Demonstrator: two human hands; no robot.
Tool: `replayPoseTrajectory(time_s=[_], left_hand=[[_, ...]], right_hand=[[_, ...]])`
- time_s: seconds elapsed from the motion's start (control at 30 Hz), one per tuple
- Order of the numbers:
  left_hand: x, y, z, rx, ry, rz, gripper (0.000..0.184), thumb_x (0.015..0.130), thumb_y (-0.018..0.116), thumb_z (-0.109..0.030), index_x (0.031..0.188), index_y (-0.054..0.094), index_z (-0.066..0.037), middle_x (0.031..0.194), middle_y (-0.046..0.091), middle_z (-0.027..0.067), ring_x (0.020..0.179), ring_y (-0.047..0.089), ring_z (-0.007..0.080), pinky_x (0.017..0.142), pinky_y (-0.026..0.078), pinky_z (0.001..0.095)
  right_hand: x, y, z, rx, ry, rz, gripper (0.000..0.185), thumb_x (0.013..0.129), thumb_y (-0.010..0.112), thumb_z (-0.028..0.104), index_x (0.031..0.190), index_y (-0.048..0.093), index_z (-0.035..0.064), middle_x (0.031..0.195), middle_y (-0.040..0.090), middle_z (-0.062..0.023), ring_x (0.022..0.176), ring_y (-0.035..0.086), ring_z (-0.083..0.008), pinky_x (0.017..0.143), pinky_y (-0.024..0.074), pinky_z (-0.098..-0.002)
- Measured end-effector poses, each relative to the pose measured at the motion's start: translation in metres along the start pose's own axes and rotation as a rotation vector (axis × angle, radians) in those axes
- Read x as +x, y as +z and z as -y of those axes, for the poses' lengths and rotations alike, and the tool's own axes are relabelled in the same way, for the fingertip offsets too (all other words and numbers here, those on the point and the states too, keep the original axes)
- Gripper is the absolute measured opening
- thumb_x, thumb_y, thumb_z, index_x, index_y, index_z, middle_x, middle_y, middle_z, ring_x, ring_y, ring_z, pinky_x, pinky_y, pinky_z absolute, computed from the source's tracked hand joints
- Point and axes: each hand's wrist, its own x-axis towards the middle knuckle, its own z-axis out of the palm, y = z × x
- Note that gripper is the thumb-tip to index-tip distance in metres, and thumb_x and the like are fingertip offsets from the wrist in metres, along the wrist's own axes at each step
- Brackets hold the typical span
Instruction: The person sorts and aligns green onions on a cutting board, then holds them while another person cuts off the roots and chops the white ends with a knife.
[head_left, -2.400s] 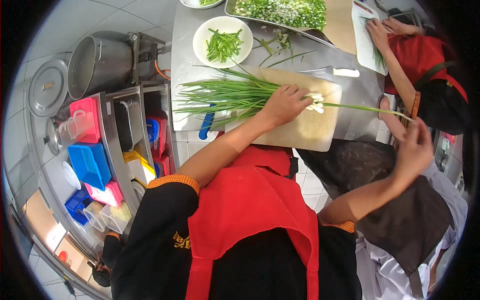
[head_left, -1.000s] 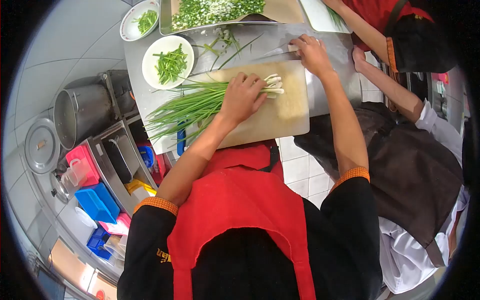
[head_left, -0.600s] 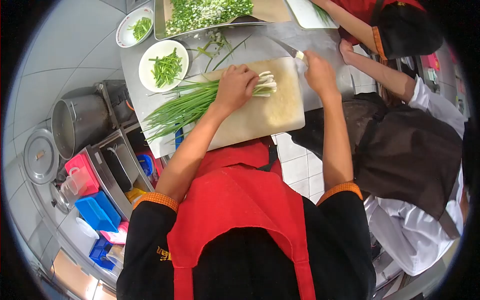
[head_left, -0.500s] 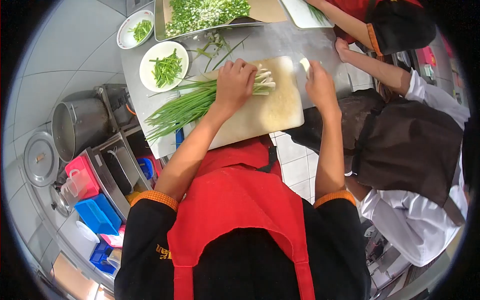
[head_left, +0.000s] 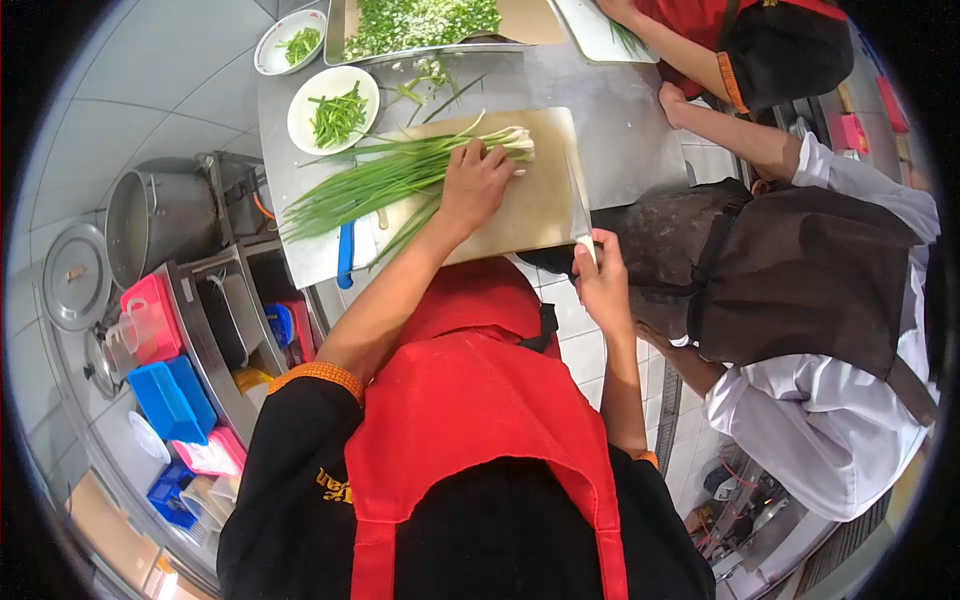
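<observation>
A bunch of green onions (head_left: 375, 178) lies across the cutting board (head_left: 552, 200), white ends to the right and long green leaves to the left. My left hand (head_left: 474, 188) rests on the bunch near the white ends, fingers curled over the stalks. In my right hand (head_left: 602, 278), below the board's near right corner, is the white handle of a knife (head_left: 579, 205). Its blade points away from me along the board's right edge, apart from the onions. A blue-handled tool (head_left: 346, 255) lies at the left under the leaves, partly covered.
Beyond the board stand a bowl of cut greens (head_left: 338, 118), a second bowl (head_left: 290, 43) and a tray of chopped greens (head_left: 430, 25). Loose scraps (head_left: 430, 75) lie on the metal table. Co-workers' arms (head_left: 745, 135) and a brown apron (head_left: 810, 285) are close on the right.
My right hand has come down toward me, and the knife blade now shows along the board's right edge. My left hand stays on the onions, with the bunch shifted slightly and more fanned out.
</observation>
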Motion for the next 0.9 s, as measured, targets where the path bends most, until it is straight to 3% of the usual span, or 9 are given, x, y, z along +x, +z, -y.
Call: replayPoseTrajectory(time_s=[0.03, 0.1, 0.17, 0.2, 0.23, 0.3, 0.43, 0.47, 0.9], left_hand=[[-0.005, -0.004, -0.004, 0.004, -0.009, 0.008, 0.012, 0.080, 0.066, -0.024, 0.091, 0.067, -0.018, 0.096, 0.061, -0.0016, 0.096, 0.053, 0.0248, 0.082, 0.041, 0.0389], [-0.021, -0.015, -0.013, -0.076, 0.057, -0.048, 0.011, 0.080, 0.069, -0.021, 0.090, 0.069, -0.017, 0.096, 0.063, -0.0010, 0.098, 0.055, 0.0249, 0.083, 0.044, 0.0396], [-0.045, -0.025, -0.020, -0.150, -0.003, -0.002, 0.011, 0.079, 0.069, -0.017, 0.090, 0.070, -0.015, 0.097, 0.065, 0.0005, 0.098, 0.056, 0.0255, 0.083, 0.046, 0.0402], [-0.054, -0.028, -0.022, -0.236, -0.060, 0.036, 0.012, 0.079, 0.070, -0.013, 0.091, 0.071, -0.013, 0.097, 0.066, 0.0019, 0.098, 0.058, 0.0261, 0.083, 0.047, 0.0407], [-0.060, -0.028, -0.022, -0.233, -0.063, 0.049, 0.012, 0.079, 0.070, -0.013, 0.091, 0.071, -0.013, 0.097, 0.066, 0.0019, 0.098, 0.058, 0.0261, 0.083, 0.047, 0.0407], [-0.071, -0.027, -0.023, -0.459, -0.193, -0.035, 0.018, 0.077, 0.071, -0.005, 0.094, 0.073, -0.010, 0.098, 0.067, 0.0058, 0.096, 0.059, 0.0284, 0.082, 0.050, 0.0416], [-0.070, -0.015, -0.016, -0.588, -0.334, -0.127, 0.016, 0.079, 0.071, -0.001, 0.094, 0.072, -0.003, 0.099, 0.067, 0.0112, 0.084, 0.063, 0.0273, 0.075, 0.053, 0.0356], [-0.068, -0.015, -0.012, -0.559, -0.271, -0.151, 0.013, 0.079, 0.071, 0.001, 0.093, 0.072, -0.001, 0.098, 0.066, 0.0121, 0.080, 0.064, 0.0258, 0.072, 0.053, 0.0338], [-0.066, -0.019, -0.005, -0.505, -0.213, -0.083, 0.015, 0.077, 0.071, -0.001, 0.092, 0.073, -0.003, 0.091, 0.066, 0.0122, 0.086, 0.062, 0.0299, 0.078, 0.052, 0.0379]], right_hand=[[-0.002, -0.002, -0.006, -0.146, -0.162, -0.049, 0.027, 0.099, 0.053, 0.020, 0.116, 0.049, 0.0004, 0.070, 0.056, -0.0023, 0.045, 0.047, -0.0095, 0.040, 0.0376, -0.0267], [-0.015, -0.011, -0.005, -0.193, -0.133, -0.065, 0.028, 0.098, 0.054, 0.024, 0.116, 0.054, 0.0014, 0.067, 0.055, -0.0016, 0.050, 0.050, -0.0090, 0.046, 0.0415, -0.0281], [-0.020, -0.020, 0.003, -0.153, 0.130, 0.138, 0.029, 0.097, 0.055, 0.023, 0.117, 0.053, 0.0021, 0.091, 0.065, -0.0237, 0.083, 0.066, -0.0392, 0.072, 0.0484, -0.0409], [-0.022, -0.022, 0.002, -0.195, 0.126, 0.176, 0.024, 0.096, 0.055, 0.019, 0.113, 0.055, 0.0030, 0.086, 0.064, -0.0249, 0.085, 0.064, -0.0444, 0.072, 0.0481, -0.0454], [-0.023, -0.022, -0.003, -0.187, 0.134, 0.183, 0.024, 0.096, 0.055, 0.019, 0.113, 0.055, 0.0030, 0.086, 0.064, -0.0249, 0.085, 0.064, -0.0444, 0.072, 0.0481, -0.0454], [-0.024, -0.022, -0.011, -0.434, -0.249, 0.167, 0.020, 0.096, 0.052, 0.019, 0.108, 0.054, 0.0033, 0.081, 0.064, -0.0245, 0.079, 0.062, -0.0472, 0.068, 0.0474, -0.0510], [-0.021, -0.012, 0.000, -0.733, -0.184, 0.271, 0.018, 0.096, 0.047, 0.019, 0.098, 0.049, 0.0021, 0.076, 0.063, -0.0270, 0.072, 0.061, -0.0515, 0.064, 0.0491, -0.0573], [-0.018, -0.008, 0.004, -0.752, -0.213, 0.287, 0.015, 0.095, 0.047, 0.017, 0.094, 0.050, 0.0021, 0.076, 0.063, -0.0279, 0.072, 0.062, -0.0515, 0.064, 0.0502, -0.0578], [0.008, 0.000, 0.024, -0.997, -0.328, 0.322, 0.010, 0.091, 0.049, 0.014, 0.093, 0.052, 0.0050, 0.075, 0.064, -0.0237, 0.069, 0.066, -0.0456, 0.062, 0.0523, -0.0544]])
